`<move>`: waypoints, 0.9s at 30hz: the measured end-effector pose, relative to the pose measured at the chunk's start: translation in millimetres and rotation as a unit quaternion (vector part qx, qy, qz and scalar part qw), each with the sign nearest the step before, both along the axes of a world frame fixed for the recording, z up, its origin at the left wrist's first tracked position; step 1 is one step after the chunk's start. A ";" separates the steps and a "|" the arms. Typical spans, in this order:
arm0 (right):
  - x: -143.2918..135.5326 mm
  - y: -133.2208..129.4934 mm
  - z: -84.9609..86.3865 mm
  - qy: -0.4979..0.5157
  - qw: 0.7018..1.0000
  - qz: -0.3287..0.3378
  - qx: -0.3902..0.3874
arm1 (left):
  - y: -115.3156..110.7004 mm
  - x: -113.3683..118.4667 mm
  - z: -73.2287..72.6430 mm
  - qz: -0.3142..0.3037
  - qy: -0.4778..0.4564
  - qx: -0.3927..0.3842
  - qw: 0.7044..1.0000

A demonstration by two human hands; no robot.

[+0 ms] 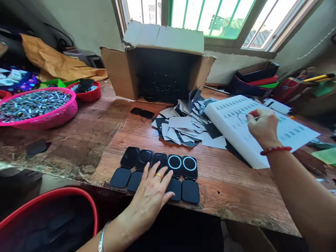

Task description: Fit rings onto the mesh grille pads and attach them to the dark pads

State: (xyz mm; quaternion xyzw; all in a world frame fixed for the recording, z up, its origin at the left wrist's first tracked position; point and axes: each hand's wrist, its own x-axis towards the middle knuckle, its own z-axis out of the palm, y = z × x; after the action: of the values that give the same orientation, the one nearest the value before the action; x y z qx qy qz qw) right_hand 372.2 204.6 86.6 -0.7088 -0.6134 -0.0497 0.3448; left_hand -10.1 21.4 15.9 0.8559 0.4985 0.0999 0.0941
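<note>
My left hand lies open with fingers spread over a row of black hinged square cases at the table's front edge. Its fingertips touch the middle cases and partly cover them. In the two rightmost cases, a pale blue ring shows on the ribbed upper half; the others I can see are plain black there. My right hand is closed in a pinch on a thin ring. It is above a thick stack of white sheets with rows of small dark marks.
Loose grey and black card pieces are heaped before an open cardboard box. At left stands a pink basket of small metal parts, beside a red bowl. A red tub sits below the table edge.
</note>
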 end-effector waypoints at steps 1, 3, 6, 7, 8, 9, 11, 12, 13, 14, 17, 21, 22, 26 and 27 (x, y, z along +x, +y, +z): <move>-15.2 -9.8 0.8 0.001 0.999 0.035 0.007 | 0.0 -4.9 1.6 0.010 0.001 -0.001 1.000; -50.6 -29.5 -2.1 0.040 0.993 0.113 -0.016 | 0.5 -14.6 2.1 0.035 0.004 0.002 0.999; -109.7 -53.9 -16.0 0.130 0.959 0.224 -0.119 | 1.4 -24.0 -1.9 0.059 0.006 -0.002 0.998; -128.9 -59.8 -22.3 0.180 0.935 0.259 -0.163 | 1.3 -25.3 -3.3 0.063 0.008 -0.005 0.998; -146.9 -64.5 -28.9 0.226 0.911 0.283 -0.197 | 1.0 -25.7 -4.2 0.067 0.011 -0.006 0.998; -163.5 -68.1 -35.6 0.261 0.888 0.301 -0.228 | 0.5 -25.5 -4.5 0.069 0.014 -0.007 0.998; -191.2 -72.7 -48.2 0.294 0.859 0.321 -0.271 | -0.8 -24.0 -3.3 0.070 0.022 -0.012 0.997; -202.2 -73.9 -53.8 0.297 0.852 0.326 -0.284 | -1.3 -23.2 -2.1 0.070 0.026 -0.016 0.997; -211.3 -74.6 -58.9 0.295 0.848 0.329 -0.293 | -1.6 -22.6 -0.6 0.069 0.029 -0.020 0.997; -218.7 -74.9 -63.3 0.291 0.847 0.331 -0.297 | -1.8 -22.2 0.8 0.069 0.031 -0.024 0.997; -232.8 -74.0 -73.5 0.271 0.848 0.337 -0.308 | -0.8 -21.9 4.1 0.069 0.035 -0.037 0.996; -240.5 -71.6 -82.6 0.221 0.864 0.340 -0.298 | 0.9 -22.3 4.7 0.071 0.043 -0.054 0.995; -241.4 -71.3 -84.0 0.205 0.871 0.339 -0.289 | 0.9 -22.3 4.3 0.071 0.045 -0.054 0.995; -243.6 -71.5 -86.0 0.135 0.898 0.338 -0.247 | -0.3 -21.8 1.1 0.068 0.044 -0.037 0.996; -243.8 -71.8 -86.1 0.118 0.903 0.340 -0.236 | -0.5 -21.7 0.5 0.068 0.042 -0.032 0.996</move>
State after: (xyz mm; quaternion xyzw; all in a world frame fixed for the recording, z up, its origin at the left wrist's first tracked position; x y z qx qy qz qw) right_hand 128.3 132.8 0.6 -0.5186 -0.7654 0.3014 0.2331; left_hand -31.8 20.9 16.4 0.8202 0.5618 0.0536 0.0937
